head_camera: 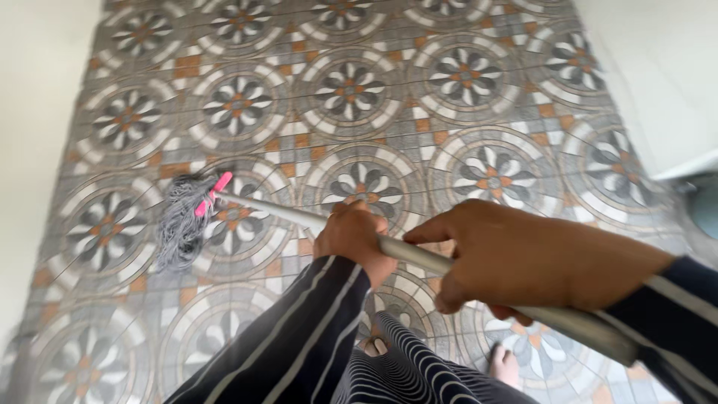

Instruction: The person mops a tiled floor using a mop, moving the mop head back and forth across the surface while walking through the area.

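I hold a mop by its long metal handle (407, 253), which slants from lower right to upper left. My left hand (355, 238) grips the handle near its middle. My right hand (516, 258) is closed on it further back, nearer to me. The grey string mop head (179, 221), fixed by a pink clamp (212, 193), rests on the patterned floor tiles (351, 90) at the left. Both sleeves are dark with thin pale stripes.
White walls (658, 67) border the tiled floor on the left and right. A pale blue-grey object (703, 202) sits at the right edge. My bare feet (505, 366) show below the handle, beside striped clothing.
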